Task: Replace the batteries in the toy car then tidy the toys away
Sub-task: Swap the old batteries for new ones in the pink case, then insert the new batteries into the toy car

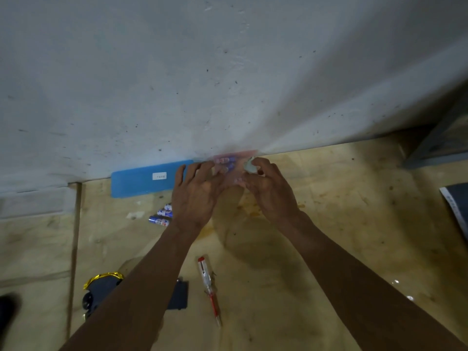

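Item: battery pack (229, 164), pinkish, blurred, held up near the wall between your left hand (196, 196) and right hand (269, 188); fingers of both clamped on its edges, apparently tearing it open. Peel slowly so cells don't scatter. Loose batteries (162, 216) lie on the floor; toy car (100, 291), its cover (178, 295) and screwdriver (209, 287) wait nearer you.

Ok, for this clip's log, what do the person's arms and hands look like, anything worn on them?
Both forearms are bare right up to the bottom edge of the frame, so no sleeves show. The left hand and right hand are bare too: no gloves, and no watch, bracelet or ring that I can make out. No markings show either, though the frame is slightly blurred around the fingertips.
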A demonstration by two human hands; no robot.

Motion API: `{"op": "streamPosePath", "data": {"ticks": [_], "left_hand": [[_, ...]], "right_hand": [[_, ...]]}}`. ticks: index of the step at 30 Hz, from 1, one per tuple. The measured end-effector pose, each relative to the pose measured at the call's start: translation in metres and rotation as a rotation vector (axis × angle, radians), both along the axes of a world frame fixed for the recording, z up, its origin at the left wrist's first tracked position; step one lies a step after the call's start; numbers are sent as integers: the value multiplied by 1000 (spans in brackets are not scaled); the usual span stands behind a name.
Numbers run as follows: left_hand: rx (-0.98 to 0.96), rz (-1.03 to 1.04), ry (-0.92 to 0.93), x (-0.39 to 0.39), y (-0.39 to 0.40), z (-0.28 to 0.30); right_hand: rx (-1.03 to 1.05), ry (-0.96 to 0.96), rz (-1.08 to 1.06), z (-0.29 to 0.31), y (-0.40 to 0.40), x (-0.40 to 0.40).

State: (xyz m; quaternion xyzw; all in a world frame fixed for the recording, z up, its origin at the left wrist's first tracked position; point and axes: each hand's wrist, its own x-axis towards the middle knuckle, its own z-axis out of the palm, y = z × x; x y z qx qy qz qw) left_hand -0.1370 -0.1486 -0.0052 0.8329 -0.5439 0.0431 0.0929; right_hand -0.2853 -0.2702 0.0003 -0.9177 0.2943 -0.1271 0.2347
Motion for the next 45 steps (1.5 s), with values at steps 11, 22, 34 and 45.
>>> {"op": "streamPosePath", "data": {"ticks": [11,22,34,45], "left_hand": [[315,46,138,-2,8,36],[34,147,428,10,99,81],[-225,430,632,8,283,113],[-124,603,811,1,291,71]], "right_hand": [[106,370,-137,41,23,16],[162,0,-175,59,115,0],[278,-145,-270,83,255,-19],[182,47,-171,57,229,56]]}}
